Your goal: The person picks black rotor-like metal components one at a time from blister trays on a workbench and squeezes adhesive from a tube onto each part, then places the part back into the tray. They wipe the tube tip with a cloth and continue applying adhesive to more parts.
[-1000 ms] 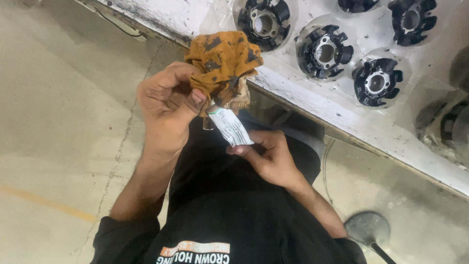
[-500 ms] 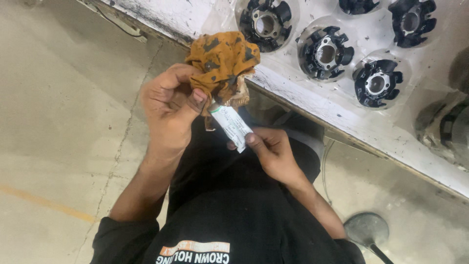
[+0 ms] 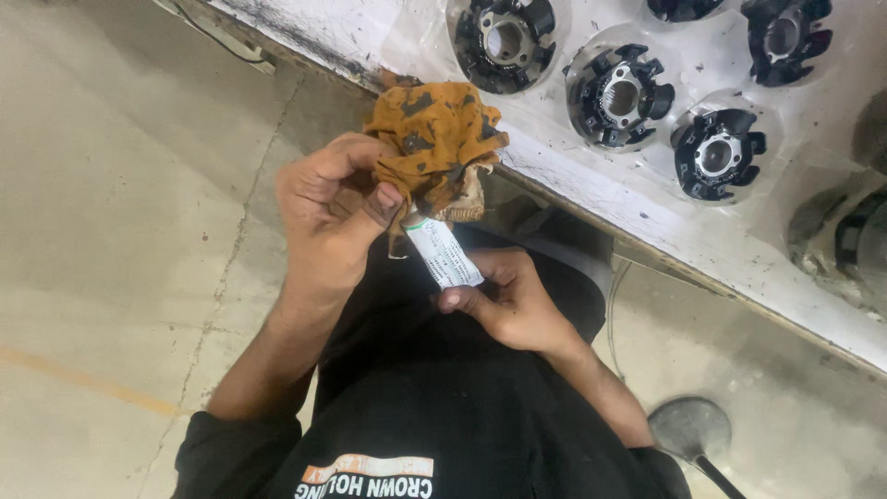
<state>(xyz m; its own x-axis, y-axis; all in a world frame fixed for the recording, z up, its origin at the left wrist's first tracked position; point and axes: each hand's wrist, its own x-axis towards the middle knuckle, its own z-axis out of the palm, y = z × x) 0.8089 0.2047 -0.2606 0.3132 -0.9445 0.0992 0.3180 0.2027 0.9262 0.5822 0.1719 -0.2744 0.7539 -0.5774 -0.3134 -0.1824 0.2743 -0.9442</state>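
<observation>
We are pinching the stained orange rag (image 3: pixel 434 148) in our left hand (image 3: pixel 328 217) at 12 o'clock over the small white tube (image 3: pixel 443 254) — our right hand (image 3: pixel 513 305) gripping its lower end — best wiped with 1 firm twist.

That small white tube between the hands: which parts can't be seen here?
- Head view: the small white tube's top end is buried in the stained orange cloth that the left hand bunches.
- Its bottom end is covered by the right hand's fingertips.
- Its print is too small to read.
</observation>
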